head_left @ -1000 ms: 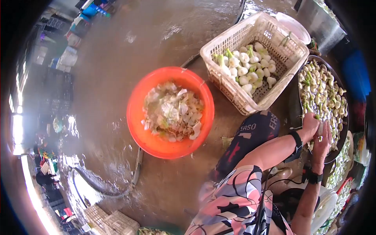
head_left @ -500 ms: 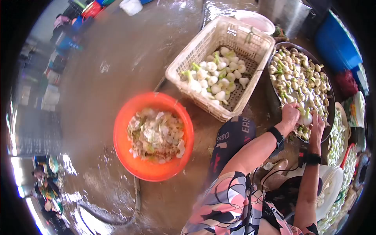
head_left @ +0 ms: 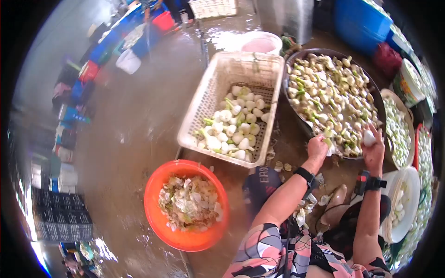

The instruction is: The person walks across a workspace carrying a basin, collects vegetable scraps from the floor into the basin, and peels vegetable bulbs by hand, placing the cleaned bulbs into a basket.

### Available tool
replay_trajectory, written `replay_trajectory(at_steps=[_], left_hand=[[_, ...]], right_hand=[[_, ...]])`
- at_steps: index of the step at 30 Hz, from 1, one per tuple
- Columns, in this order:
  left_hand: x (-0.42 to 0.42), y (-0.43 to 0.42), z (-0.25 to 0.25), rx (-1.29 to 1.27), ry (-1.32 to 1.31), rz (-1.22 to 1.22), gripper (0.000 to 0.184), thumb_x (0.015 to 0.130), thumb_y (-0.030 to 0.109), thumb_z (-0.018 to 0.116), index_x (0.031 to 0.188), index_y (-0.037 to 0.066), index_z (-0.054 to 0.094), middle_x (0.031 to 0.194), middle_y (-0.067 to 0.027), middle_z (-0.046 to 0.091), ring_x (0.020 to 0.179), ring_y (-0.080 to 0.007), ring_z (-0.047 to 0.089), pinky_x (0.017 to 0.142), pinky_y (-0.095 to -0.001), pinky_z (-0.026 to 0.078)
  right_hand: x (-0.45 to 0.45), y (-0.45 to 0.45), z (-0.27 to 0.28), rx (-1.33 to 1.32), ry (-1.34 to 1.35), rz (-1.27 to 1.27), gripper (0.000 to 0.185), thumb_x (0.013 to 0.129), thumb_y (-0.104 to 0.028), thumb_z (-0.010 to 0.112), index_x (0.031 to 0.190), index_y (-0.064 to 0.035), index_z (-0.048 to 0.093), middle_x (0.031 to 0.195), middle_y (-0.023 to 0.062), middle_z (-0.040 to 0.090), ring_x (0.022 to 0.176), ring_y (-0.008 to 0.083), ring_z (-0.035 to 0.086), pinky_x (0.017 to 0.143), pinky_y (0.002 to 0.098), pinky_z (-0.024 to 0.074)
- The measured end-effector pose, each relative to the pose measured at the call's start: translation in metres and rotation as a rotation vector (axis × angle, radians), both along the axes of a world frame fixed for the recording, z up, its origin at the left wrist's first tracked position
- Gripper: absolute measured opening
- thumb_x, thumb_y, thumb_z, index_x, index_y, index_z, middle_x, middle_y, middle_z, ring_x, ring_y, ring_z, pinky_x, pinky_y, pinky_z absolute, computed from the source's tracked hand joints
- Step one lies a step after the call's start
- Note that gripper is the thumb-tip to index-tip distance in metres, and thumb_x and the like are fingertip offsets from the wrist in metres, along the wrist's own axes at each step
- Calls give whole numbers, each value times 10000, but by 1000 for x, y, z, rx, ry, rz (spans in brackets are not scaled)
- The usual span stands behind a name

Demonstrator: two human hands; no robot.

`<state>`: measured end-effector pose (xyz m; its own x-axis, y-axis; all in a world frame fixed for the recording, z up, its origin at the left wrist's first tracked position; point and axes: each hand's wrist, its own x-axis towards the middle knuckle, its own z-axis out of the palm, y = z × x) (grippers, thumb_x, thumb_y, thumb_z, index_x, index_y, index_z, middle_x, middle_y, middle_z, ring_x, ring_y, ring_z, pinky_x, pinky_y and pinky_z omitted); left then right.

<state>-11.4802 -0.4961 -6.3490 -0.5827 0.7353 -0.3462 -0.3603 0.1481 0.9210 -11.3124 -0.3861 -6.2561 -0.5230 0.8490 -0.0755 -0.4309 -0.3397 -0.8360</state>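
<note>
My right hand (head_left: 373, 152) has its fingers closed around a white garlic bulb (head_left: 369, 137) at the near edge of a wide dark basin (head_left: 296, 124). To its left, my left hand (head_left: 317, 150) pinches a strip of pale, greenish garlic skin (head_left: 329, 143), apart from the bulb. Many unpeeled-looking garlic bulbs (head_left: 333, 92) with short stems fill the basin beyond both hands. Cleaner white bulbs (head_left: 232, 127) lie in a plastic crate (head_left: 197, 104) left of the basin. Loose peelings (head_left: 192, 204) are heaped inside an orange basin (head_left: 155, 217).
Scraps of skin litter the wet brown floor (head_left: 125, 143) near my feet. A white bucket (head_left: 412, 204) holding pale bulbs stands by my right forearm. Further right is a shallow tub (head_left: 410, 153) of garlic. A blue tub (head_left: 364, 25) and a pink-white basin (head_left: 262, 42) stand farther back.
Both hands were together on the bulb; now they are apart, the bulb in my right hand and skin in my left. The camera view has turned, shifting the containers in frame.
</note>
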Motion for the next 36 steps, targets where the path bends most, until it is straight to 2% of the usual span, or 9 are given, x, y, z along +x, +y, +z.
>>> replay_trajectory(at_steps=[2,4,7,13,18,26,28,32,36], left_hand=[[16,1,2,79,647,-390,181,737,131,594,870,19,641,772,-166,647,703,-308,632,620,-371,483],[13,6,16,177,669,-380,274,730,206,644,931,21,628,795,-161,648,718,-341,620,642,-382,493],[-15,-3,67,253,-71,-251,278,846,195,641,1013,-27,631,733,-13,628,624,-33,568,537,-190,477],[-32,-7,76,123,-56,-399,247,845,187,610,881,-54,649,761,-116,661,647,-169,648,583,-278,539],[-39,-13,74,102,112,-468,234,836,140,554,726,-47,641,609,-86,629,528,-127,606,488,-253,482],[-34,-24,45,88,598,-216,284,723,259,555,583,12,569,549,-189,546,545,-352,566,522,-429,433],[-16,-14,48,66,625,-139,284,756,225,540,593,2,607,471,-107,536,469,-188,574,478,-343,446],[26,10,15,-242,787,-467,316,749,317,584,604,43,642,511,-104,579,476,-215,594,538,-365,481],[21,16,19,-393,877,-737,347,804,312,538,620,38,646,522,-96,594,473,-196,595,525,-346,489]], right_hand=[[-8,-12,3,200,-264,-78,369,939,-272,456,1202,-22,521,1140,93,585,1041,157,550,842,299,470],[-29,-16,-1,199,-234,17,360,931,-229,449,1190,5,536,1173,90,570,1063,178,537,895,293,425],[-72,-17,-8,153,-276,108,326,918,-188,449,1132,23,575,1141,96,584,1025,168,552,875,285,429],[-84,-30,25,440,-582,197,326,886,-265,487,1039,-29,653,1039,89,637,906,163,556,818,296,419],[-86,-9,-14,747,-564,320,388,843,-347,515,986,-23,672,943,68,651,897,144,544,817,283,412],[-87,-28,-13,301,-327,401,343,847,-229,484,1070,-23,645,1034,115,634,932,184,578,808,299,458],[-65,-31,2,202,-223,147,377,902,-237,429,1069,48,611,1024,123,645,886,171,597,776,287,468],[-13,3,21,-35,310,-30,468,962,-309,333,1225,48,482,1275,196,497,1211,317,459,928,393,426],[-34,13,17,-80,303,-1,452,908,-252,399,1224,61,477,1272,187,501,1186,302,483,935,386,439]])
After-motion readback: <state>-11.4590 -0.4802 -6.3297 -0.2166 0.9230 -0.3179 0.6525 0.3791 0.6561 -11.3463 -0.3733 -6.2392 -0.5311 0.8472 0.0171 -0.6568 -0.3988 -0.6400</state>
